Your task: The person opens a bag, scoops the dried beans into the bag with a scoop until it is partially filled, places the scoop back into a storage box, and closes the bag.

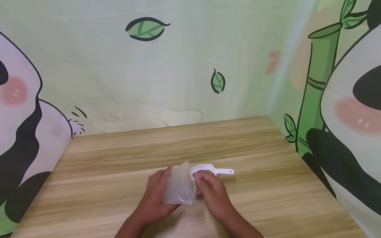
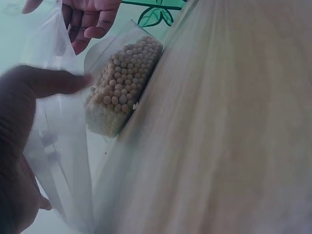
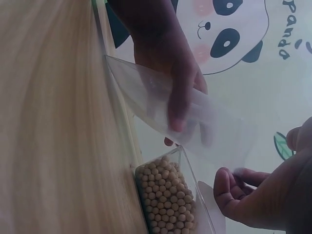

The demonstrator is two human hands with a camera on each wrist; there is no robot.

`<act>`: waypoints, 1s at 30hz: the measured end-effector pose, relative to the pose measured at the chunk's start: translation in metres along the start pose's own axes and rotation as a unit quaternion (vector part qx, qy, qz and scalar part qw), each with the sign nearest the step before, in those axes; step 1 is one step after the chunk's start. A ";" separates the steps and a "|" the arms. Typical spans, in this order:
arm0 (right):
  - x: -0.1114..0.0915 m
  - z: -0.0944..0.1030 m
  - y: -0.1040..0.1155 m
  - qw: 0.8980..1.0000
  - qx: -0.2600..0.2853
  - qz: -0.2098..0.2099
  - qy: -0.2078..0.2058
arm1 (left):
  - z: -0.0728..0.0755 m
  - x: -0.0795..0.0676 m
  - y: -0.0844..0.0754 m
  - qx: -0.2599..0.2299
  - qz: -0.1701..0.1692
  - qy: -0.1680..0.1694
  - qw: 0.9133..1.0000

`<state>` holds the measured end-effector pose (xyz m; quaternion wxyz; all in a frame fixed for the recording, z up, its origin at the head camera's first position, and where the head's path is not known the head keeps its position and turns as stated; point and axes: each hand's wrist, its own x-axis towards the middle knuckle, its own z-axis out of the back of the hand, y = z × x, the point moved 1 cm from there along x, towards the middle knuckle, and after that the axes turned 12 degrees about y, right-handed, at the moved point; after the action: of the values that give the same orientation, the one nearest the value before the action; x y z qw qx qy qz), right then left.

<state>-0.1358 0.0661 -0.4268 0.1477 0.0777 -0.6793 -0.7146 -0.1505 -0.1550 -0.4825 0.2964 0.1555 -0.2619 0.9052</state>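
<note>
A clear zip bag [image 1: 180, 188] stands upright between the two hands, over the wooden table. My left hand [image 1: 156, 193] holds it from the left side, thumb [image 2: 58, 80] on one face and fingers on the other. At the bag's upper edge, my right hand [image 1: 212, 195] pinches the plastic between thumb and fingertips, as the right wrist view shows. Right beside the bag sits a transparent box [image 3: 168, 195] filled with round beige beans [image 2: 122, 80]; the bag and right hand hide most of it in the head view. A white scoop [image 1: 224, 171] lies at the box, handle pointing right.
The wood-grain table [image 1: 119, 155] extends around the hands. Behind it and at both sides hang pale green cloth walls [image 1: 178, 82] printed with pandas, leaves and bamboo.
</note>
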 end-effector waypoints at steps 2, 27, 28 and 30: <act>0.000 0.000 -0.001 1.000 0.000 0.002 0.000 | -0.001 0.000 0.003 -0.006 -0.013 -0.006 1.000; 0.006 -0.003 -0.019 0.992 -0.047 0.116 0.033 | -0.004 0.000 0.002 -0.012 0.011 0.021 1.000; 0.006 -0.002 -0.019 0.993 -0.029 0.109 0.034 | -0.004 -0.001 0.002 -0.013 0.014 0.024 1.000; 0.007 -0.001 -0.018 0.995 0.005 0.094 0.032 | -0.005 -0.001 0.003 -0.016 0.017 0.026 0.999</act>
<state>-0.1440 0.0634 -0.4446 0.2358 0.0372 -0.6821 -0.6912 -0.1525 -0.1548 -0.4876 0.2900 0.1226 -0.2712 0.9096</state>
